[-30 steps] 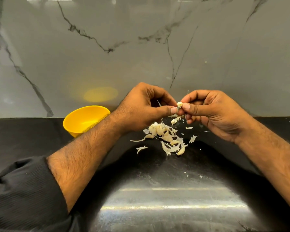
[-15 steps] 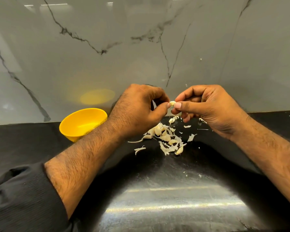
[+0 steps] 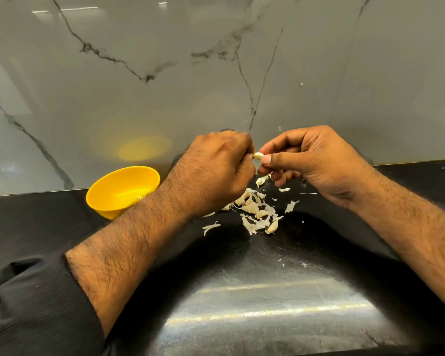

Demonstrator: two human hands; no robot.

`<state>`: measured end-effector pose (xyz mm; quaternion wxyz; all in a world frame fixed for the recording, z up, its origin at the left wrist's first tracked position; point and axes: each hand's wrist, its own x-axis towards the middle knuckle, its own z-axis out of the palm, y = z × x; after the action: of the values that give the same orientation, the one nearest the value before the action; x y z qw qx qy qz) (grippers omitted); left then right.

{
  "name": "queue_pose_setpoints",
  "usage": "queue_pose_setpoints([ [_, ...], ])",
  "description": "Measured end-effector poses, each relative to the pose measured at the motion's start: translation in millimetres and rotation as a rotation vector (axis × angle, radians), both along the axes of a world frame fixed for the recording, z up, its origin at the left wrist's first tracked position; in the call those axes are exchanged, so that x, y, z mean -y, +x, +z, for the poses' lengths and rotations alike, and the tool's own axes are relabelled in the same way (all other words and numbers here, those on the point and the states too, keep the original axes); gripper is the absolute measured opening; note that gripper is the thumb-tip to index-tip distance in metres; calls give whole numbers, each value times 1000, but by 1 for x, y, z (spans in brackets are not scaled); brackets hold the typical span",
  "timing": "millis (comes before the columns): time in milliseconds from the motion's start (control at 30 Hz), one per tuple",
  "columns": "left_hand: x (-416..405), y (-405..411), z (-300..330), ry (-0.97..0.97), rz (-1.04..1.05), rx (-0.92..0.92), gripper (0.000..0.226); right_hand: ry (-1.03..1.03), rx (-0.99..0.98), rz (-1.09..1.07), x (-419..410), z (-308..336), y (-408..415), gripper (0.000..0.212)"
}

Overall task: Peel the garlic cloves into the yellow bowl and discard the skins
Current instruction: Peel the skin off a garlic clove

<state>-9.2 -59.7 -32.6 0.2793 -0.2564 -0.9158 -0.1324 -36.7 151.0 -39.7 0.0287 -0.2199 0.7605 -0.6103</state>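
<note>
Smooth pale clove [image 3: 258, 155] between both hands' fingers [image 3: 267, 160], papery skins [image 3: 257, 214] below

Bright overhead glare on countertop [image 3: 267, 312], wide-angle distortion.

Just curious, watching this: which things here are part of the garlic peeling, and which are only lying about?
Part of the job: garlic clove, left hand, right hand, yellow bowl, pile of skins.

Lying about: black sleeve, marble wall, black counter.
</note>
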Motion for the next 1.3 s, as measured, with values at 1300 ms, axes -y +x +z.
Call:
queue_pose_setpoints([
  [1300, 4, -10, -13, 364, -69, 283, 13, 474, -513, -218, 13, -1, 12, 25],
])
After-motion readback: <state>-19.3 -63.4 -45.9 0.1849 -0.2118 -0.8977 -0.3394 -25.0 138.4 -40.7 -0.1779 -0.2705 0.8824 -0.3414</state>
